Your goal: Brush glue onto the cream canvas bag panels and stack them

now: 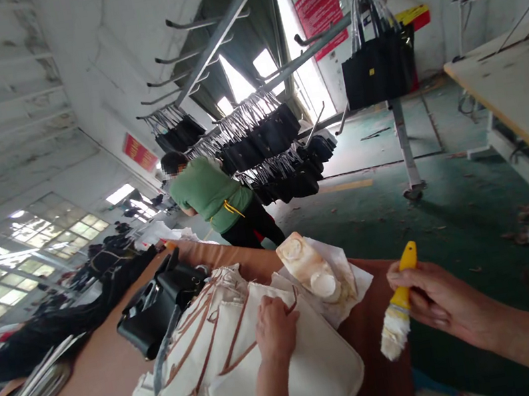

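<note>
My right hand (437,301) grips a paint brush (407,292) by its yellow handle, with the bristles pointing down and coated in a white paste. On the brown table, my left hand (277,328) lies over a heap of white bag pieces (322,357) with brown trim. Its fingers are curled in on the top piece, close to a short brown strip; their tips are partly hidden. Beyond that hand, a stained plastic container (300,259) with white paste around its openings lies on a white sheet (344,266).
A black bag (160,303) sits on the brown table (96,375), left of the heap. A person in a green shirt (210,190) stands beyond it, facing racks of black bags (264,137). Another table (523,80) stands at right.
</note>
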`<control>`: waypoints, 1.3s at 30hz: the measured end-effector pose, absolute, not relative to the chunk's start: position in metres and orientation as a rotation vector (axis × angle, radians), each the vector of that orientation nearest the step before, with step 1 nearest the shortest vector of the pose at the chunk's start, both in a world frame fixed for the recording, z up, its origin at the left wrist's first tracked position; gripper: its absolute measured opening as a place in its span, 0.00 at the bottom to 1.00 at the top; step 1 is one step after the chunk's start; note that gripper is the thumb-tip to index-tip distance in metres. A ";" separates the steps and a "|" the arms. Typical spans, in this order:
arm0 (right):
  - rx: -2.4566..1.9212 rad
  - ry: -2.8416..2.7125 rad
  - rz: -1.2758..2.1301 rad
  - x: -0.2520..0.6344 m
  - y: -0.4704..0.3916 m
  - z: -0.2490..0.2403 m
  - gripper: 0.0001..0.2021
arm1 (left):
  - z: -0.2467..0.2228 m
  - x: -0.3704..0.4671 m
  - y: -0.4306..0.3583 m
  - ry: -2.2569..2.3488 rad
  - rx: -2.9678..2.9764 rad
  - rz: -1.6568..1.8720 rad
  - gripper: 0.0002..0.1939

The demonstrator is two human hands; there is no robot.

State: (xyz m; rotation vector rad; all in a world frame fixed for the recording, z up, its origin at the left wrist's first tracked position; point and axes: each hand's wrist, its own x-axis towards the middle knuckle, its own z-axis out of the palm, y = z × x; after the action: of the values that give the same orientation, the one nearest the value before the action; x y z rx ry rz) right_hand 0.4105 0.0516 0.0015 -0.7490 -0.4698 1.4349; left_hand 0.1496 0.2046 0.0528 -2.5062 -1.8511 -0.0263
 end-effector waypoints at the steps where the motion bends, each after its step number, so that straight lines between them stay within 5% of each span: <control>1: -0.739 -0.477 1.418 0.411 0.053 0.004 0.09 | 0.058 0.148 0.199 -1.844 -2.531 -0.050 0.06; 10: -0.671 -0.517 1.370 0.411 0.051 0.021 0.08 | 0.072 0.116 0.126 -1.638 -2.477 -0.397 0.09; 15: -0.709 -0.509 1.375 0.409 0.040 0.024 0.10 | 0.072 0.088 0.093 -1.257 -2.052 -0.885 0.04; 23: -0.727 -0.504 1.314 0.419 0.029 0.052 0.17 | 0.086 0.084 0.063 -1.361 -1.910 -1.067 0.06; 31: -0.642 -0.538 1.373 0.404 0.029 0.050 0.15 | 0.074 0.077 0.121 -2.008 -2.396 -0.311 0.09; 39: -0.689 -0.498 1.372 0.396 0.035 0.044 0.12 | 0.048 0.107 0.178 -2.053 -2.359 -0.075 0.06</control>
State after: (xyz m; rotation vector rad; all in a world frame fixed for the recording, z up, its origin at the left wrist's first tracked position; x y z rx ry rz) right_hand 0.3957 0.0349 0.0443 -0.6887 -0.4976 1.3717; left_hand 0.1074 0.1784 0.0476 -2.3591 -2.0534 -0.0749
